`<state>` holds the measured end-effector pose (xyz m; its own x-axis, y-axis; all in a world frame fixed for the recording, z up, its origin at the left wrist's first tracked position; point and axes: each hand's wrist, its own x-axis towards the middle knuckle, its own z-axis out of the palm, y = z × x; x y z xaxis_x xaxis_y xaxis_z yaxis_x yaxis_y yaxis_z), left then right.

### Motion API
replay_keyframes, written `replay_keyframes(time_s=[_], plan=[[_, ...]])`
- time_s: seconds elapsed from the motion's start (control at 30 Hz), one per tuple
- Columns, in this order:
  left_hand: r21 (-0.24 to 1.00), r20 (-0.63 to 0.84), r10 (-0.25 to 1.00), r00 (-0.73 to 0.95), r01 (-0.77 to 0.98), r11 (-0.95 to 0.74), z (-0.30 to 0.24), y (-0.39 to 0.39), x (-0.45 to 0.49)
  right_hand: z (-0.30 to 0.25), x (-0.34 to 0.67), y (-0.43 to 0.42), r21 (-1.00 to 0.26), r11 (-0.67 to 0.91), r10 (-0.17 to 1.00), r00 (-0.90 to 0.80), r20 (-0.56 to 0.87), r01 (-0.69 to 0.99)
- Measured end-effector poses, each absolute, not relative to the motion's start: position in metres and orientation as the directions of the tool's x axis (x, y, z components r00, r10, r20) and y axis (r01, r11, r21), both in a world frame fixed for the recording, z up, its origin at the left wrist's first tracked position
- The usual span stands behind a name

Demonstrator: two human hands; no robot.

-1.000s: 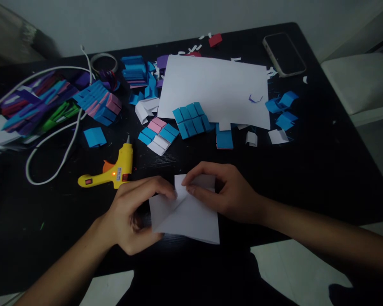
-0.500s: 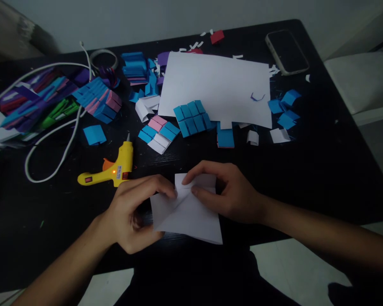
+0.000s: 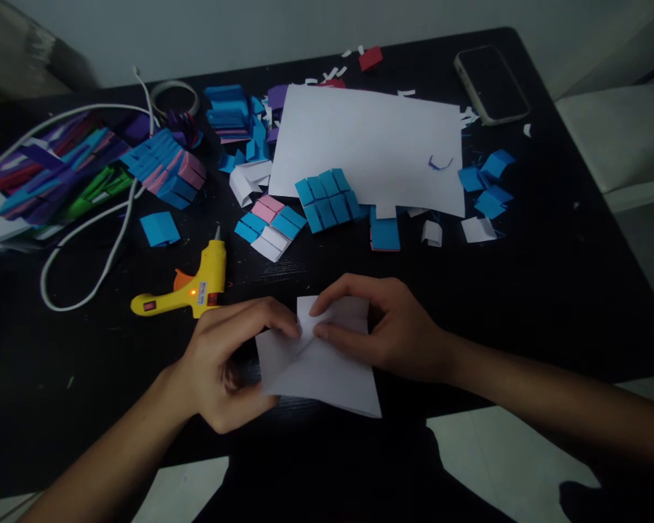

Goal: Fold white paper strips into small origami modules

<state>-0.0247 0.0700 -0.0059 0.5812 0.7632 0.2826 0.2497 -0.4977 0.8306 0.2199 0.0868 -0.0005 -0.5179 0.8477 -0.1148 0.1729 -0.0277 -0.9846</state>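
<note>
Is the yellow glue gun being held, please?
No, the glue gun lies on the table; left hand and right hand hold white paper.

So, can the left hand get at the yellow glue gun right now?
Probably yes. The glue gun lies just beyond the left hand on the black table, with nothing between them. But that hand's grip is on the folded white paper, so it would have to let go first.

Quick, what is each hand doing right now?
Left hand: closed, pinching the white paper near its left side.
Right hand: closed, pinching the same paper at its folded top.
</note>
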Motion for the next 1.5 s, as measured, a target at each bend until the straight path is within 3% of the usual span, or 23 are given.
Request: replay_keyframes(time_s=[1.5], plan=[[0.836, 0.278, 0.75, 0.6, 0.233, -0.496, -0.0017, 0.0712, -0.022, -0.0023, 0.2203, 0.0851, -0.983, -0.049, 0.864, -0.486, -0.13, 0.176]])
